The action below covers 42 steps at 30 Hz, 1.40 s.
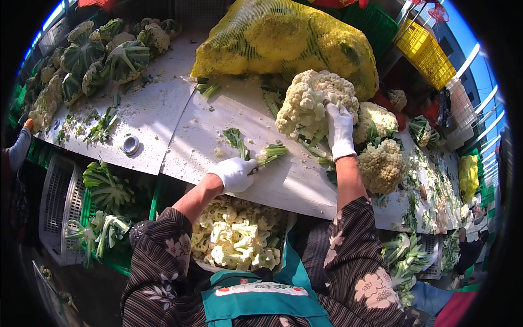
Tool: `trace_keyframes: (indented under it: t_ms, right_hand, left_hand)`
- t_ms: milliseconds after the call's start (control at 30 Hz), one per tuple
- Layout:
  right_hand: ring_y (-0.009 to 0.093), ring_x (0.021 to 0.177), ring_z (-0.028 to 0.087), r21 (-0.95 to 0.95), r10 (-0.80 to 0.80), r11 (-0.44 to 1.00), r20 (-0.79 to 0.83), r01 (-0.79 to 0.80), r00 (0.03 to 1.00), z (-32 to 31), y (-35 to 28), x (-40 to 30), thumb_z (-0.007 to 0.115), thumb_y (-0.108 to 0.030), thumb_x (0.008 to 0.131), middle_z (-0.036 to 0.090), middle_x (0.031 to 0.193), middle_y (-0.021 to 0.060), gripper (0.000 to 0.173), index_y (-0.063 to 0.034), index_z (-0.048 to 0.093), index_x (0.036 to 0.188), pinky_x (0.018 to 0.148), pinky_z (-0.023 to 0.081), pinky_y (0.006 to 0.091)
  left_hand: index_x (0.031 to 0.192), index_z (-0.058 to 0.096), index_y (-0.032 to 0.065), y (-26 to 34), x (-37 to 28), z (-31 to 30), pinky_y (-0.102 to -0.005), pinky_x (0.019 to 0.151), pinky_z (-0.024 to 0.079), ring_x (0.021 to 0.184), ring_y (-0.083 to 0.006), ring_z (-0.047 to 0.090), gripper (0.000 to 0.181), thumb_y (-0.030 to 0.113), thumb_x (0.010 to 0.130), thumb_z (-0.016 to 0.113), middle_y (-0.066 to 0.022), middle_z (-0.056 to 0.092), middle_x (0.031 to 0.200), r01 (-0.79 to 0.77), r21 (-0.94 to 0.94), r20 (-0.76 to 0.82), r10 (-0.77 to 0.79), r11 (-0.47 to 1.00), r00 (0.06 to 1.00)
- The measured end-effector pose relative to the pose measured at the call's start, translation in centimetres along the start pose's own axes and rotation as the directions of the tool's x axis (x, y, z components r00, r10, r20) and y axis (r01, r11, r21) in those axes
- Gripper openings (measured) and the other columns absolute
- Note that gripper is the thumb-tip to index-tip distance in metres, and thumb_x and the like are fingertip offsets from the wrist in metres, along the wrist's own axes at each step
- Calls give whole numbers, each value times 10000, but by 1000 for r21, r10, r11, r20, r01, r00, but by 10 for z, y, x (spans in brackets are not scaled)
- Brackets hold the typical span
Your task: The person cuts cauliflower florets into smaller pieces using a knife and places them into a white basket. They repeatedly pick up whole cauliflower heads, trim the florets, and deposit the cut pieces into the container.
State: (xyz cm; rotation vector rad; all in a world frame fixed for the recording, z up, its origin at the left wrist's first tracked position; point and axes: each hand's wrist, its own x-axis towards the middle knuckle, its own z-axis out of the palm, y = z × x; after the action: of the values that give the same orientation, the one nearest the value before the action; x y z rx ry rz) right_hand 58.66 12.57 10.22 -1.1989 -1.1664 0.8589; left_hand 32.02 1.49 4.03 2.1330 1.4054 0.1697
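Both my hands wear white knit gloves. My right hand (340,126) grips a large cauliflower head (309,104) at its stem side, above the white tabletop. My left hand (235,175) is closed over the near table edge; a small dark piece shows at its fingers, too little to tell what it is. Just past it lie a green leaf (235,141) and a cut stalk piece (274,152). More cauliflower heads (381,165) rest right of my right wrist. Below the table edge, at my lap, a container is filled with cut cauliflower florets (241,241).
A yellow mesh sack (282,39) of cauliflowers stands at the back. Leafy cauliflowers (83,57) are piled at the left, near a metal ring (131,144). A green crate (88,208) holds leaves. A co-worker's arm (20,143) is at the far left; trimmings cover the table's right part.
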Motion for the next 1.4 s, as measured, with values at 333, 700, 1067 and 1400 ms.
trace_keyframes:
  t_ms: [333,700,1067,1400]
  right_hand:
    - [145,980,612,-275,-341,915,-144,294,929,19,76,-91,581,-127,970,674,1106,72,368,14,553,1309,874,494,292]
    - [411,948,595,-650,-518,565,200,508,832,-15,126,-119,583,-9,742,629,1019,194,333,-44,630,1070,810,497,458]
    - [350,928,673,-379,-115,921,-55,86,992,32,37,-128,538,-204,952,677,1001,228,319,12,599,1179,801,522,397]
    - [428,868,632,-389,-282,891,-75,233,956,32,59,-117,521,-159,930,648,944,258,259,21,602,1096,774,508,473]
  left_hand:
    - [1134,541,27,19,-82,24,-461,667,516,749,-414,653,309,178,894,664,-218,649,814,24,-300,-582,-203,954,788]
    - [1211,516,41,43,-102,72,-385,567,486,582,-312,620,349,88,898,663,-137,611,704,-136,-466,-595,-196,874,779]
    - [1280,510,56,59,-90,81,-388,587,535,648,-347,678,402,86,908,659,-133,653,748,-149,-244,-664,-53,958,746]
    - [1035,505,31,47,-42,68,-479,592,514,660,-415,646,228,190,932,631,-179,655,749,-65,-157,-584,-40,985,811]
